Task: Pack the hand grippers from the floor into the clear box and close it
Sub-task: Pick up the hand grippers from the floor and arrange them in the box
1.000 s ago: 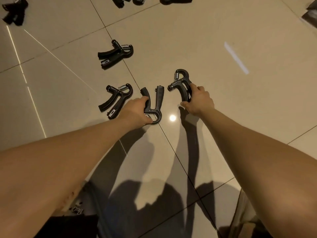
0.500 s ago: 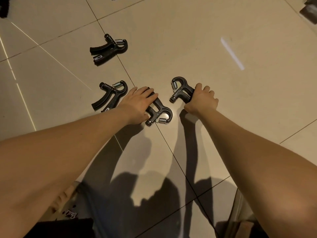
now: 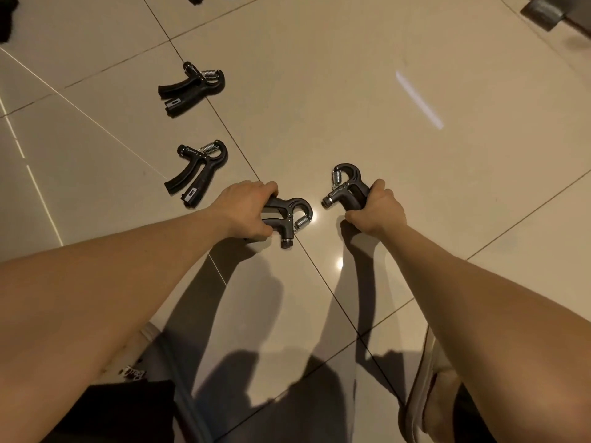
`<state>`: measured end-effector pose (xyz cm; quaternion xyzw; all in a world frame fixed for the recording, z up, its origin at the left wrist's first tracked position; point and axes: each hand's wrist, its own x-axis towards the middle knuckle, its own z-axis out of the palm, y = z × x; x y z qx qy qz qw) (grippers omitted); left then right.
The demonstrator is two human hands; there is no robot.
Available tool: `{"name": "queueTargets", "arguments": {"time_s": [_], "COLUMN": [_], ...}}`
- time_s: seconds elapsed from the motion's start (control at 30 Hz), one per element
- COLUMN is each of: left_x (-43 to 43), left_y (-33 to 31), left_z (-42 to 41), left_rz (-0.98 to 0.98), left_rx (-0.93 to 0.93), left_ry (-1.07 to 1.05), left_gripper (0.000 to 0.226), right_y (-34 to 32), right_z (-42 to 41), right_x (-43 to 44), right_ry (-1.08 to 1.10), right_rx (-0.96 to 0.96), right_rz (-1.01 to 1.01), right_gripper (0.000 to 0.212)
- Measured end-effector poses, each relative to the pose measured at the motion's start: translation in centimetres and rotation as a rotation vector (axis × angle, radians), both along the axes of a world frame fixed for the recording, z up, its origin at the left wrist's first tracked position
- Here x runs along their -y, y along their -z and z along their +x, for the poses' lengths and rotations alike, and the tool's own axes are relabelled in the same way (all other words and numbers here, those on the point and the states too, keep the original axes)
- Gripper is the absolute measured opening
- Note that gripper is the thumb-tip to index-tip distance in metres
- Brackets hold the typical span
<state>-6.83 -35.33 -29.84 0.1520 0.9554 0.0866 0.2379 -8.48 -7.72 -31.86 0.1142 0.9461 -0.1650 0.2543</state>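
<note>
Checking hands: what's each one on?
> left hand (image 3: 248, 212) curled round the handles of first hand gripper (image 3: 292, 215), spring end pointing right. right hand (image 3: 375, 209) wrapped round the handles of second hand gripper (image 3: 347, 188), spring end pointing away. Both low over the tiled floor (image 3: 431, 193); can't tell if touching it.

Heads in contact?
> No. Near, with a gap between them.

Other units?
> third gripper (image 3: 200, 169) lies flat just left of the left hand. fourth gripper (image 3: 192, 87) is farther out on the same side.
</note>
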Motion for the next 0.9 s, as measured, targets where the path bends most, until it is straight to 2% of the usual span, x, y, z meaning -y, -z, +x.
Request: {"name": "queueTargets", "arguments": {"time_s": [0.2, 0.4, 0.53, 0.63, 0.9], "left_x": [-0.2, -1.2, -3.5, -6.2, -17.9], "left_y": [-1.8, -5.3, -8.7, -12.5, -22.4], "left_z": [3.9, 8.4, 11.6, 13.3, 17.6], "left_rz": [0.014, 0.062, 0.150, 0.158, 0.036], "left_rx": [-0.025, -0.083, -0.146, -0.168, -0.173], "left_ry": [0.005, -0.095, -0.110, -0.043, 0.208], "left_gripper": [0.064, 0.069, 0.062, 0.060, 0.057], "right_y": [-1.7, -6.1, -10.7, -15.4, -25.7], "right_z": [3.9, 8.4, 11.8, 14.4, 23.5], "right_x": [-1.2, -2.3, -4.6, -7.4, -15.8], "right_ry": [0.107, 0.035, -0.058, -0.086, -0.028], "right_rx": [-0.005, -0.176, -0.266, -0.279, -0.145], "right_rz": [-0.088, -0.065, -0.012, 0.013, 0.069], "right_gripper": [0.059, 0.055, 0.052, 0.051, 0.050]}}
